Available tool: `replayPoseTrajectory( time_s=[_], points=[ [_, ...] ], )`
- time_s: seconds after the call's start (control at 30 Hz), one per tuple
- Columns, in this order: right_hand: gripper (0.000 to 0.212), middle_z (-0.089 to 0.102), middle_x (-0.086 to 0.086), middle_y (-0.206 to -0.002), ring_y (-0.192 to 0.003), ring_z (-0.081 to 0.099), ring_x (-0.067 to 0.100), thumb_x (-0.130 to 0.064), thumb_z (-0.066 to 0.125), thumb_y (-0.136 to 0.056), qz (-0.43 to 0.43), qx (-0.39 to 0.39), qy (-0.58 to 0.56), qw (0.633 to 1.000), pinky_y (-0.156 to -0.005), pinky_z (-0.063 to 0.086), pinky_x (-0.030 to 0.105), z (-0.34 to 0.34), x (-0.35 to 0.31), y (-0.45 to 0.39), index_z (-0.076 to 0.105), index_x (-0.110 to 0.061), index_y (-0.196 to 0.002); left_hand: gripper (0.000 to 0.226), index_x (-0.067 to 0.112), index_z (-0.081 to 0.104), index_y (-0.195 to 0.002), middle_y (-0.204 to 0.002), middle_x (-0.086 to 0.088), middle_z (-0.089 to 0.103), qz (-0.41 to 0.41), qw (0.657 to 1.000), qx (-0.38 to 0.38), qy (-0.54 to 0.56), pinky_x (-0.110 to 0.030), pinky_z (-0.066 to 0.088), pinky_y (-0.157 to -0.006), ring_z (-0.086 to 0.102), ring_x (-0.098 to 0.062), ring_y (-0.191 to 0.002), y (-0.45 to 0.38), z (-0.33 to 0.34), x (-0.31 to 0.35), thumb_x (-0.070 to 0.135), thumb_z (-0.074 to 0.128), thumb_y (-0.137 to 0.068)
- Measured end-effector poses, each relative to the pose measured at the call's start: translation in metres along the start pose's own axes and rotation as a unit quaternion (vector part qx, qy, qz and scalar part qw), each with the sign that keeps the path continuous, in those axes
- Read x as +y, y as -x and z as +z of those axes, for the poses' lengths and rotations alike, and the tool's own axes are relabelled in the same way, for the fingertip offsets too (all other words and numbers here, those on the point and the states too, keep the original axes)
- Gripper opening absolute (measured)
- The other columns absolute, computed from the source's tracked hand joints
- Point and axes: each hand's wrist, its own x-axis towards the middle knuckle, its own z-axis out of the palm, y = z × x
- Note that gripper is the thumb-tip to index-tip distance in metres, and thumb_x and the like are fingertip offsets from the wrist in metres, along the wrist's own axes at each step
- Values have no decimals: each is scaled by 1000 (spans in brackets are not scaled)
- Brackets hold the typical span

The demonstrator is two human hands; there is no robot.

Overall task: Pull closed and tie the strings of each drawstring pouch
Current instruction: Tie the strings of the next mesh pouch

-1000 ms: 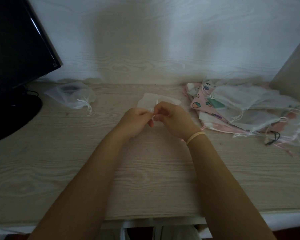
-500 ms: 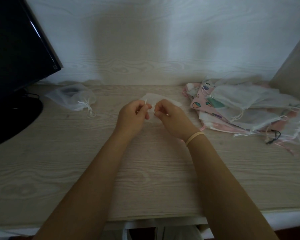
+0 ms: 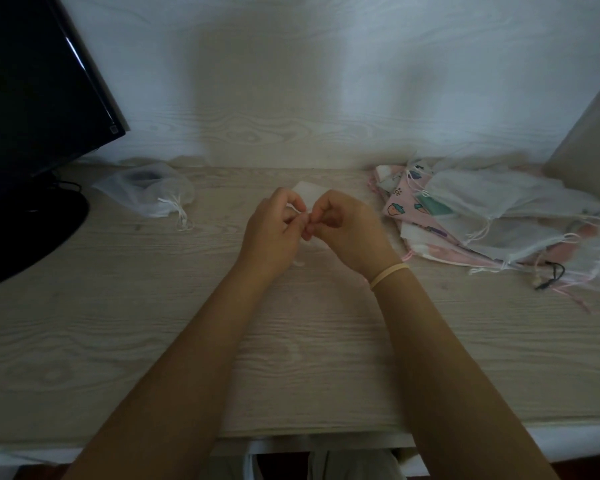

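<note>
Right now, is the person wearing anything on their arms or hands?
Both arms are bare, with no sleeves in view. The right wrist wears one thin, pale band, like a hair tie or rubber bracelet. The left hand and right hand show no gloves; rings or a watch are not visible.

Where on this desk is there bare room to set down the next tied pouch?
Bare wood lies between the tied mesh pouch and the left hand, and along the near desk edge outside both forearms. The right side is crowded by the pouch pile.
</note>
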Motion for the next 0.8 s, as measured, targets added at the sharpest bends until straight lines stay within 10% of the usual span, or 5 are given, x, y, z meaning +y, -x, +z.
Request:
replayPoseTrajectory(
  time_s=[0.8],
  points=[
    [20,70,5,-69,-67,69,18,1,76,-72,-13,16,7,1000,-69,56,36,1,-4,1,61,-12,-75,14,17,65,-77,-57,7,68,-57,994,52,77,-22,51,-57,67,-7,-55,2,-7,2,10,77,-80]
  ],
)
